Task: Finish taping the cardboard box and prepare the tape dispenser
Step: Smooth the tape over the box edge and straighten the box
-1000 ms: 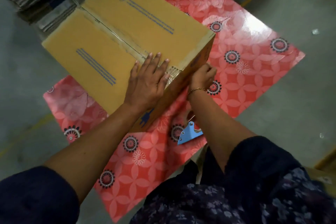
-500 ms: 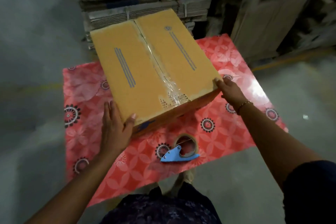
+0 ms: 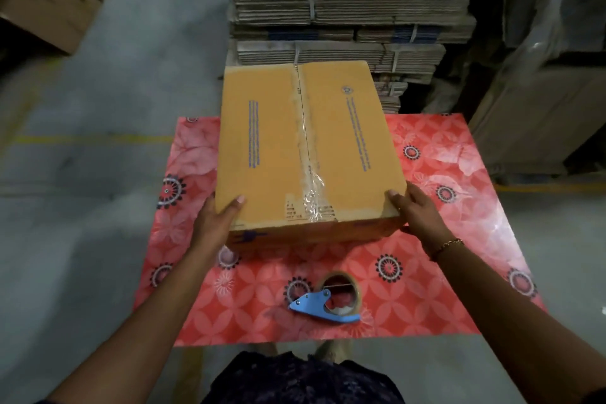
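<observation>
Tape dispenser [image 3: 328,300]: lies untouched near the table's [image 3: 459,289] near edge, within reach
Left hand [image 3: 214,223]: fingers wrapped round the cardboard box's [image 3: 305,147] near-left corner, steadying it
Right hand [image 3: 418,211]: fingers curled on the near-right corner
Box: table centre, seam taped

Gold bracelet [image 3: 447,244], dark floral garment [image 3: 301,380]

The blue print on the cardboard box [image 3: 262,147] is too blurred to read. The fingers of the left hand [image 3: 214,223] and right hand [image 3: 418,216] hide behind its near corners. The far stacked flat cardboard [image 3: 354,3] is cut off at the top edge.
</observation>
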The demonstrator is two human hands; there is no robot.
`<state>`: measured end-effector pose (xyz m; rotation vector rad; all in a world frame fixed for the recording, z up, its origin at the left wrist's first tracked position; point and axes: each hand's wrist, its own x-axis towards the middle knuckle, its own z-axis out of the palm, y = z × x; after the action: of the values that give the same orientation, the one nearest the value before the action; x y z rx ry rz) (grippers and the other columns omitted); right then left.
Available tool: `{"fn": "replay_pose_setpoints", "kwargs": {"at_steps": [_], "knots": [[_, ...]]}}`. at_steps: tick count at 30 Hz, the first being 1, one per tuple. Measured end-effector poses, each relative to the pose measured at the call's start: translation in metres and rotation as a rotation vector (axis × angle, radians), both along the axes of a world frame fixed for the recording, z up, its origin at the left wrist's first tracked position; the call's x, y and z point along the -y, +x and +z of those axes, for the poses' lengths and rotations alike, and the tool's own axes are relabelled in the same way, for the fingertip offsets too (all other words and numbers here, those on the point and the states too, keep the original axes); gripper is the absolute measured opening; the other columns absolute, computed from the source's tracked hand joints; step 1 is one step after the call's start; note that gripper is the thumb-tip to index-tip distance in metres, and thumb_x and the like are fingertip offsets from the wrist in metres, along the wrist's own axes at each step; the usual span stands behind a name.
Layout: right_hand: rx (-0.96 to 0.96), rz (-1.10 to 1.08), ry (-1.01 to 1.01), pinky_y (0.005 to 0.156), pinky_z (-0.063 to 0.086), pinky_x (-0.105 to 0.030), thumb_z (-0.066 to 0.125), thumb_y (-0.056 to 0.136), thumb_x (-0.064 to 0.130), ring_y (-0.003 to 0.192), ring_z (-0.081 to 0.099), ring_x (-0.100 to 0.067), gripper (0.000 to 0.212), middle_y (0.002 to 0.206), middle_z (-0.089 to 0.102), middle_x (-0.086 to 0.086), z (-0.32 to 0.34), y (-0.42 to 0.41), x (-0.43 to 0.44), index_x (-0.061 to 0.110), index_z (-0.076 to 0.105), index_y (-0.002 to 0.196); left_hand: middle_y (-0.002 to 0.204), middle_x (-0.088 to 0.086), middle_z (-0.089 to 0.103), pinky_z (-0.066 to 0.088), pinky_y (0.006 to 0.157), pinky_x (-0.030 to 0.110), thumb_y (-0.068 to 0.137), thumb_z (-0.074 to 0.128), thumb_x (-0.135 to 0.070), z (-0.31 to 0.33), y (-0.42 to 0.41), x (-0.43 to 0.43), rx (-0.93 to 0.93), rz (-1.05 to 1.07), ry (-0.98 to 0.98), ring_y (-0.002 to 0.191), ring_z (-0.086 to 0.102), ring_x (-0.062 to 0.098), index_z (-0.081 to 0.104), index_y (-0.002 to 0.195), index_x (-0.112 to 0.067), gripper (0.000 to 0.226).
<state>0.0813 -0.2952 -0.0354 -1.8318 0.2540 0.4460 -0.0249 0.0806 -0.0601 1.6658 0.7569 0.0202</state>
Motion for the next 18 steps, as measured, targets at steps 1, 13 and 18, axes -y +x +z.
{"fn": "replay_pose_setpoints", "kwargs": {"at_steps": [1,13,18], "knots": [[0.019,0.014,0.011,0.075,0.053,-0.036,0.06,0.098,0.036,0.099,0.067,-0.02,0.033,0.118,0.069,0.002,-0.001,-0.003,-0.008,0.03,0.058,0.13,0.118,-0.001,0.074,0.055,0.098,0.04,0.08,0.077,-0.053,0.01,-0.003,-0.005,0.018,0.003,0.001,0.108,0.071,0.02,0.063,0.13,-0.022,0.06],[0.126,0.053,0.038,0.086,0.057,-0.041,0.06,0.097,0.034,0.101,0.07,-0.015,0.034,0.118,0.072,0.005,-0.007,-0.025,-0.13,0.025,0.061,0.129,0.122,0.007,0.072,0.051,0.106,0.046,0.083,0.077,-0.045,0.023,-0.022,-0.128,0.038,0.03,0.002,0.111,0.069,0.025,0.065,0.127,-0.016,0.054],[0.057,0.074,0.027,0.086,0.057,-0.04,0.061,0.096,0.043,0.109,0.069,-0.02,0.047,0.131,0.068,0.002,-0.02,-0.035,-0.132,0.029,0.053,0.14,0.122,0.002,0.073,0.052,0.103,0.044,0.082,0.076,-0.051,0.005,-0.03,-0.132,-0.015,-0.012,-0.021,0.112,0.069,0.022,0.061,0.132,-0.02,0.06]]}}
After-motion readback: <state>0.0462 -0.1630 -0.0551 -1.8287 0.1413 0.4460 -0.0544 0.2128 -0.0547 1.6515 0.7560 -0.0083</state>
